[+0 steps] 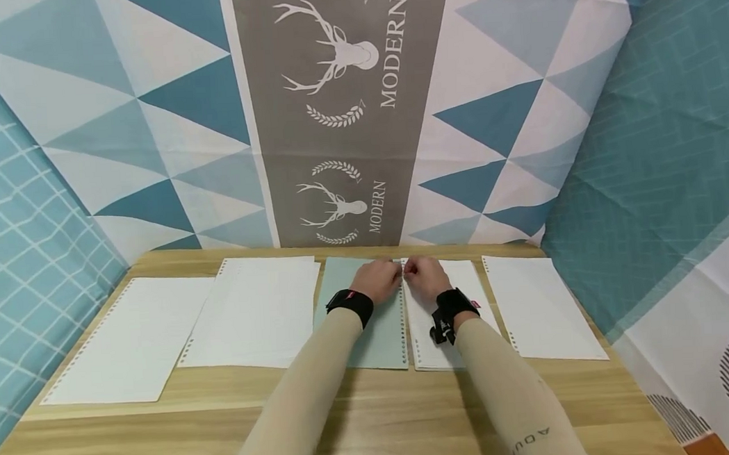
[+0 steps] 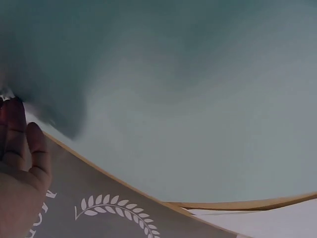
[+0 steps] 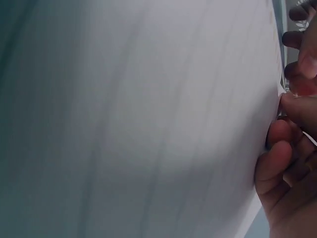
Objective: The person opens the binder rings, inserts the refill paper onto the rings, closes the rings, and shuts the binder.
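Observation:
In the head view my left hand [image 1: 377, 280] lies over the upper right of a grey-green punched cover [image 1: 372, 345], its fingers curled at the holed right edge. Close beside it, my right hand [image 1: 427, 277] grips the holed left edge of white loose-leaf paper [image 1: 431, 349] near its top. The hands almost meet over the two rows of holes. Seen from the right wrist, curled fingers [image 3: 275, 163] pinch the border of the lined paper [image 3: 163, 124]. From the left wrist, the cover [image 2: 198, 139] fills most of the view, with fingers [image 2: 38, 148] at its edge.
Two white punched stacks, one far left [image 1: 127, 339] and one left of centre [image 1: 257, 317], overlap slightly. Another white sheet [image 1: 541, 307] lies to the right. All lie on a wooden table [image 1: 227, 438], with patterned cloth [image 1: 334, 139] behind and at the sides.

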Motion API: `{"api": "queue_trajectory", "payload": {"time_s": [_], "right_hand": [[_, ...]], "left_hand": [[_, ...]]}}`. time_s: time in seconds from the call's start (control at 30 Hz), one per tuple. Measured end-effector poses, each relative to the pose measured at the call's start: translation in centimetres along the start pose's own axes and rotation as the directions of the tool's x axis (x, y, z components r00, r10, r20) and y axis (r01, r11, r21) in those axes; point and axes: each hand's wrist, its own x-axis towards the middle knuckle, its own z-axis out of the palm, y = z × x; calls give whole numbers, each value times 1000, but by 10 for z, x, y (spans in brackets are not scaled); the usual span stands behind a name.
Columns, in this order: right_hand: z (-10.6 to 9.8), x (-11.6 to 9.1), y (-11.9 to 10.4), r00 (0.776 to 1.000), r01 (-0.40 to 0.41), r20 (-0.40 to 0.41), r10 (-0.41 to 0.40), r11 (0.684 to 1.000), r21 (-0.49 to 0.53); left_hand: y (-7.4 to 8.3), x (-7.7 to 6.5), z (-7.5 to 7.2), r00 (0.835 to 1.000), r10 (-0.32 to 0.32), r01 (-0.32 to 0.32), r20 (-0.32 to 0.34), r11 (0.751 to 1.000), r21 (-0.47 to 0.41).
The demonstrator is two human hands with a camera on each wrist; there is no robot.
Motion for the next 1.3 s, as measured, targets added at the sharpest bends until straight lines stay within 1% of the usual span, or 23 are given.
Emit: {"api": "queue_trajectory", "payload": {"time_s": [0.1,0.2,0.3,0.43,0.57,0.77,0.87,1.0,1.1,1.2,1.3], "right_hand": [[0,0,-1,1000,-16,15,16,1000,19],[-1,-1,-3,999,-32,25,31,999,18],[-4,1,0,999,-20,33,20,1000,8],[-5,2,0,999,-19,41,18,1000,3],[-6,3,2,998,-37,57,37,999,7],[-4,4,3,995,-65,74,65,998,3],[-4,6,2,994,-73,75,74,997,-16],[-6,8,0,994,-77,77,82,995,-63],[-8,8,-1,995,-47,87,56,994,-100],[-9,7,0,996,8,91,2,994,-111],[-9,4,0,995,58,84,-47,989,-135]], "left_hand": [[-1,10,3,999,-6,6,-32,1000,11],[-2,15,4,1000,-2,2,-19,1000,19],[0,22,5,1000,-6,7,-7,999,45],[-1,21,9,1000,-23,24,-4,998,60],[-2,21,13,1000,-24,26,-20,996,80],[-2,17,18,998,25,-18,-51,990,139],[0,15,18,995,55,-43,-78,988,151],[2,15,17,993,71,-57,-92,988,141],[2,15,17,994,73,-62,-78,988,141],[2,14,14,994,77,-64,-83,986,155],[2,15,11,992,96,-83,-84,985,150]]}}
